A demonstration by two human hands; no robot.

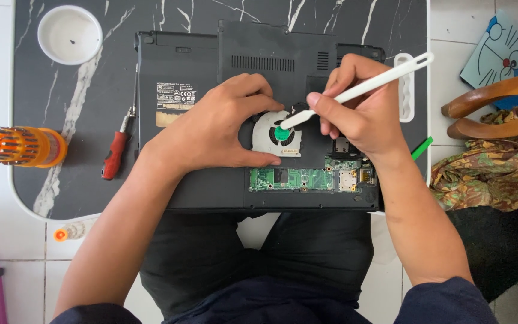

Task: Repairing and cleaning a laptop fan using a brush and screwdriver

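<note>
A black laptop (175, 66) lies upside down on a dark marble-patterned table (73, 108), its bottom panel off so a green circuit board (295, 178) and a round cooling fan (271, 139) show. My left hand (211, 129) rests on the laptop, thumb and fingers curled around the fan's left side. My right hand (355, 111) grips a long white brush handle (385, 77) like a pen, its tip down on the fan's green hub (281, 133).
A white bowl (69, 34) stands at the table's back left. A red-handled screwdriver (115, 153) lies left of the laptop, and an orange bit holder (25, 147) sits at the table's left edge. A blue cartoon item (502, 51) and patterned cloth (493, 171) lie right.
</note>
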